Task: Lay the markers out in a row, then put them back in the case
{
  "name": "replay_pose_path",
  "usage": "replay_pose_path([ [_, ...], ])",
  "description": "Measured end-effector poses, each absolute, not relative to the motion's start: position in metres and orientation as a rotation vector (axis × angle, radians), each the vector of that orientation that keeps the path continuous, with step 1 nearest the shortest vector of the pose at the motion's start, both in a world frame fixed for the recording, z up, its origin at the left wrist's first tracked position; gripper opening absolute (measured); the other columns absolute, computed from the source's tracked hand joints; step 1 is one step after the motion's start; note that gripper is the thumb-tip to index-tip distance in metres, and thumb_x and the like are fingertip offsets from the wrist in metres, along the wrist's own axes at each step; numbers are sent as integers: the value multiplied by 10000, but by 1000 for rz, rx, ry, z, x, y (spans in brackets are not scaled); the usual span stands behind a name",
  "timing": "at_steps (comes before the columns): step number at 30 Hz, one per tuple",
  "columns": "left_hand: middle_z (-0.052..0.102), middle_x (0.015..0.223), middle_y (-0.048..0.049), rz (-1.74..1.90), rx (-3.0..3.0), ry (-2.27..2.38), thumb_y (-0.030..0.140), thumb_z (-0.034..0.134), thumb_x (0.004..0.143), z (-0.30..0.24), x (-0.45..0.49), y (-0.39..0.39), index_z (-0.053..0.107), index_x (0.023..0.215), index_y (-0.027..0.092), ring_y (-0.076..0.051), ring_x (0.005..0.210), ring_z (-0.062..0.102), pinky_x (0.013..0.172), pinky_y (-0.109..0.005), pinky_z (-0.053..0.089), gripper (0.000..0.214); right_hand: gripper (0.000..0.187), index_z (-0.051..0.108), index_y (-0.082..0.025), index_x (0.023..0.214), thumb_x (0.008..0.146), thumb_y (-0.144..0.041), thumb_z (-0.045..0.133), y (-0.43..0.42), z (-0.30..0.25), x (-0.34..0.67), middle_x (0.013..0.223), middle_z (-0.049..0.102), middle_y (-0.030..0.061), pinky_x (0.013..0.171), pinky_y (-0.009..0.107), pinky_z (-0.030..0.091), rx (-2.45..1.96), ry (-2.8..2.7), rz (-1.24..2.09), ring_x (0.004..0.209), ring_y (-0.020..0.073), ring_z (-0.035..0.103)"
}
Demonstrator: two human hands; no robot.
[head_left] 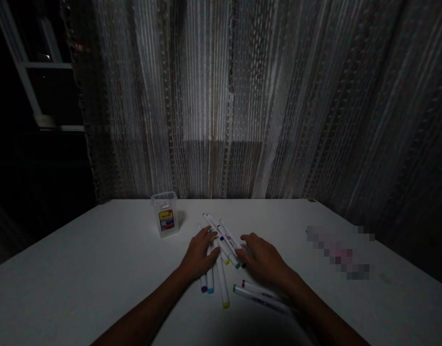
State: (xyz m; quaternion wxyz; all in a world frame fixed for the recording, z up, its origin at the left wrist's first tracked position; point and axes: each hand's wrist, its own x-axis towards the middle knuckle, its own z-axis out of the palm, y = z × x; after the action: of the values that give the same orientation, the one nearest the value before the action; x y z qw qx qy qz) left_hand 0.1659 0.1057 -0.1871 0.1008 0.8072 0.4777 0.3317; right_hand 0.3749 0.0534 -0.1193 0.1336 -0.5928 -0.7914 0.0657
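Observation:
Several white markers with coloured caps lie in a loose heap on the white table. My left hand (199, 253) rests over the heap's left side, fingers spread and thumb apart, touching the markers. Beneath it, a yellow-ended marker (222, 283), a blue-ended marker (210, 278) and a purple-ended marker (203, 283) point toward me. At the heap's right edge is my right hand (264, 257), its thumb and fingers apart around open space. Near its thumb lies a green-ended marker (231, 254). Another green-capped marker (255, 297) and a red-capped marker (260, 290) lie partly under my right forearm.
A clear plastic container (165, 216) with a coloured label stands upright behind and left of the heap. A pixelated pinkish item (339, 252) lies on the right of the white table (108, 254). A striped curtain (213, 105) hangs behind the far edge.

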Motion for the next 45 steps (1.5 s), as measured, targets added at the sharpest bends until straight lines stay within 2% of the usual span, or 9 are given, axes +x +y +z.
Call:
replay_pose_path([
  [4, 368, 1448, -131, 718, 2415, 1445, 444, 536, 809, -182, 161, 85, 519, 1270, 223, -337, 1344, 284, 1059, -578, 243, 512, 356, 579, -222, 1075, 798, -445, 554, 2, -149, 399, 1098, 571, 125, 795, 365, 443, -1748, -2464, 130, 982, 274, 546],
  [6, 391, 1435, -122, 633, 2433, 1454, 394, 521, 815, -180, 155, 80, 508, 1279, 226, -336, 1349, 272, 1062, -589, 226, 494, 306, 574, -225, 1080, 842, -397, 490, -8, -162, 409, 1089, 570, 131, 784, 369, 448, -1770, -2441, 51, 958, 265, 555],
  [11, 473, 1368, -105, 740, 2512, 1389, 246, 528, 767, -183, 130, 86, 557, 1211, 210, -296, 1299, 363, 1072, -498, 288, 447, 324, 574, -172, 1099, 902, -311, 358, 6, -160, 427, 1066, 588, 159, 782, 385, 446, -1902, -2385, -65, 948, 276, 577],
  [16, 548, 1282, -104, 870, 2468, 1306, 398, 438, 871, -183, 129, 104, 594, 1157, 205, -264, 1218, 460, 1043, -441, 346, 378, 344, 612, -116, 1027, 914, -323, 363, 51, -141, 414, 1006, 628, 179, 773, 361, 435, -2181, -2234, -16, 933, 277, 614],
  [21, 356, 1455, -138, 681, 2382, 1570, 551, 323, 889, -167, 168, 116, 429, 1347, 219, -350, 1349, 268, 1034, -646, 198, 576, 379, 627, -120, 1032, 921, -344, 343, 112, -137, 380, 1039, 648, 176, 774, 325, 432, -2184, -2032, 125, 995, 257, 605],
  [26, 300, 1489, -96, 449, 2510, 1444, 525, 422, 857, -157, 185, 122, 416, 1355, 282, -356, 1365, 231, 1024, -691, 136, 554, 361, 645, -121, 983, 898, -321, 357, 144, -147, 364, 1019, 667, 148, 731, 291, 432, -2053, -1878, 347, 942, 235, 630],
  [36, 462, 1388, -113, 539, 2546, 1253, 457, 478, 850, -163, 167, 125, 539, 1247, 236, -279, 1294, 390, 1065, -513, 276, 459, 330, 603, -144, 1078, 882, -326, 411, 132, -155, 362, 1068, 649, 121, 766, 285, 422, -1956, -1962, 250, 976, 222, 607],
  [40, 347, 1463, -127, 478, 2558, 1339, 494, 439, 862, -160, 181, 128, 413, 1358, 221, -307, 1352, 285, 1058, -611, 190, 566, 452, 477, -150, 1272, 859, -334, 466, 128, -154, 359, 1182, 589, 124, 855, 303, 407, -1927, -2011, 202, 1069, 224, 564],
  [45, 358, 1463, -89, 386, 2571, 1314, 561, 366, 878, -160, 184, 119, 435, 1343, 261, -329, 1373, 223, 1050, -653, 128, 558, 395, 509, -156, 1234, 867, -279, 429, 126, -151, 363, 1173, 595, 111, 880, 296, 401, -1940, -2089, 214, 1080, 217, 557],
])
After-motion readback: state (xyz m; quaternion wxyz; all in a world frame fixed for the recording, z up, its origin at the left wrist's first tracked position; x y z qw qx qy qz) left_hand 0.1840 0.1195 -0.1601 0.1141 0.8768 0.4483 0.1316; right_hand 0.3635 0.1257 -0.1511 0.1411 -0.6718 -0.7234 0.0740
